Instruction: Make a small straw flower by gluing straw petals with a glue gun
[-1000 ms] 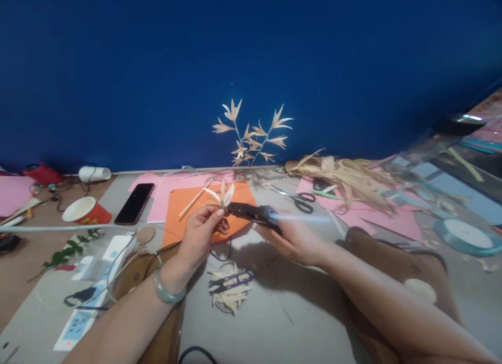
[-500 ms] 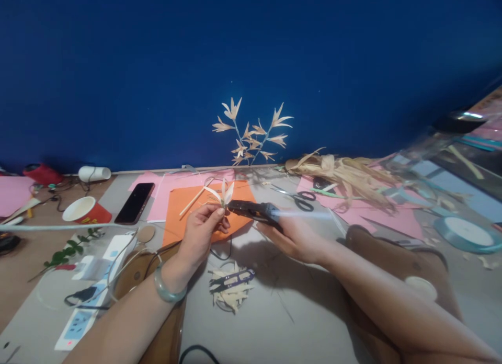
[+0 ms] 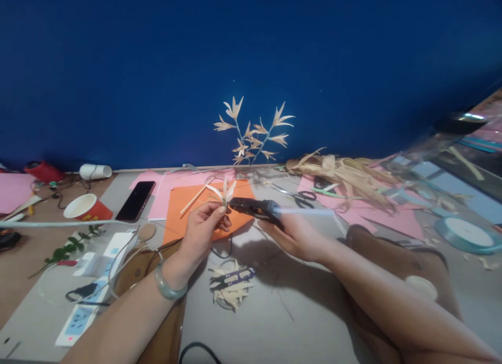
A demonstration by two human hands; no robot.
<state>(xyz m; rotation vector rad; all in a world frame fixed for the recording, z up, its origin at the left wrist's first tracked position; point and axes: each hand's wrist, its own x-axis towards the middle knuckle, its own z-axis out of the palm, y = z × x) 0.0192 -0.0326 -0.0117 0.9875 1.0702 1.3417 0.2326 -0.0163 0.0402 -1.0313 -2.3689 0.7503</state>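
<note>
My left hand point(image 3: 202, 230) pinches the base of a small pale straw flower point(image 3: 224, 192), held upright above an orange paper sheet point(image 3: 196, 212). My right hand point(image 3: 294, 234) grips a dark glue gun point(image 3: 255, 208) lying level, with a translucent glue stick point(image 3: 306, 211) sticking out of its back. The gun's nozzle points left and touches the base of the flower. A jade bangle sits on my left wrist.
Black scissors point(image 3: 301, 198) and dried husks point(image 3: 345, 175) lie to the right on pink paper. A phone point(image 3: 135, 200), red paper cup point(image 3: 84, 208) and power strip point(image 3: 92, 280) are at left. Small snips point(image 3: 232, 279) rest on straw scraps. A straw-flower branch point(image 3: 253, 136) stands against the blue wall. Ribbon spool point(image 3: 466, 234) at far right.
Both hands, flower and glue gun stay together, almost still; the picture has shifted slightly as my head moved.
</note>
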